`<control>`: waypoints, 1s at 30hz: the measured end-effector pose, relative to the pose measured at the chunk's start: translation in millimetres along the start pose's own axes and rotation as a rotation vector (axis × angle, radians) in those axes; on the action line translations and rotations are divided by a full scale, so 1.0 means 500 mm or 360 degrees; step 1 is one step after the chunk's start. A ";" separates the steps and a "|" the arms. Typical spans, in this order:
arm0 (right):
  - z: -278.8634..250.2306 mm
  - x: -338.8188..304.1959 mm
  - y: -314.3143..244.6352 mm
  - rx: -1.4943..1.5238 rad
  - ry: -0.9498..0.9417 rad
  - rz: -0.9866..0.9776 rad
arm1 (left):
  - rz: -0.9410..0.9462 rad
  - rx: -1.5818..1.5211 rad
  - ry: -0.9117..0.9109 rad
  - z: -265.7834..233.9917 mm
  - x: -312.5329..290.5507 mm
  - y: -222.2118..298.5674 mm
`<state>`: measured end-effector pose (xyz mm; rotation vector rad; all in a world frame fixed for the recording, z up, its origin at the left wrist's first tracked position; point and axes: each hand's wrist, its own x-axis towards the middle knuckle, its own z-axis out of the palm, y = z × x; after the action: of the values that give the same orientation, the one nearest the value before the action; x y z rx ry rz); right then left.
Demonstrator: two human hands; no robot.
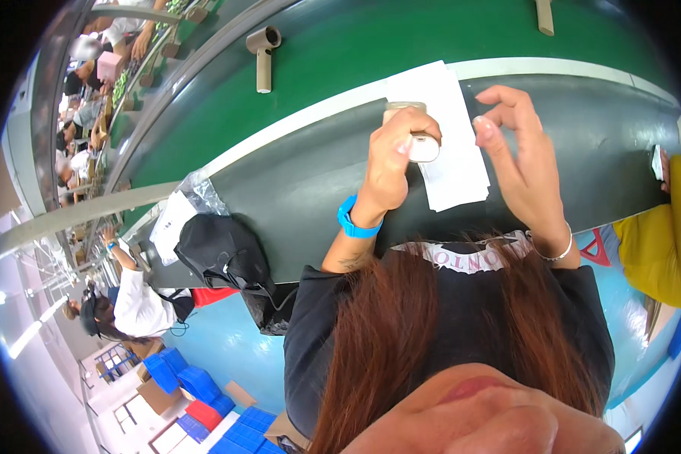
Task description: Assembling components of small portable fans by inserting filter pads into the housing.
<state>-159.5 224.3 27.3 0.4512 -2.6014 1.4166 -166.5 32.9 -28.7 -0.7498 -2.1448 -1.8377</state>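
Note:
My left hand (pixel 386 163), with a blue band on its wrist, is closed around a small beige handheld fan (pixel 424 149). The fan's pale rounded end points toward me, and my fingers cover most of its body. Under it lie white paper sheets (pixel 458 178) on the dark work surface. To the right of the sheets my right hand (pixel 523 163) is raised, its fingers curved and apart, with nothing in it. A similar beige fan (pixel 264 68) rests on the green conveyor belt (pixel 340 57) beyond the work surface.
Part of another beige device (pixel 545 17) shows on the belt at the far right. On the left, a black backpack (pixel 223 253) sits by a clear plastic bag (pixel 206 195). A person in yellow (pixel 654 242) is close on my right; others work along the line at left.

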 end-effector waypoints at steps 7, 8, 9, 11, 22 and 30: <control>0.023 -0.007 0.028 0.0019 -0.0097 -0.0055 | -0.0199 -0.0487 -0.0061 -0.003 -0.001 0.007; 0.025 -0.008 0.029 0.0015 -0.0115 -0.0044 | -0.0186 -0.0419 -0.0084 -0.003 -0.001 0.006; 0.027 -0.009 0.029 0.0010 -0.0131 -0.0031 | -0.0190 -0.0423 -0.0069 -0.004 -0.001 0.002; 0.030 -0.005 0.026 0.0026 -0.0159 -0.0042 | -0.0006 -0.0320 -0.0128 -0.012 0.000 -0.003; 0.041 -0.001 0.038 -0.0028 -0.0295 -0.0048 | -0.0083 -0.0292 -0.0239 -0.011 -0.001 0.005; 0.102 0.015 0.082 0.0211 -0.0309 -0.0393 | -0.0117 -0.0364 -0.0380 0.006 0.005 0.018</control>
<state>-179.2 201.1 -30.8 0.9363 -2.4906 1.5309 -163.6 37.0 -20.2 -0.9978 -2.1480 -2.1559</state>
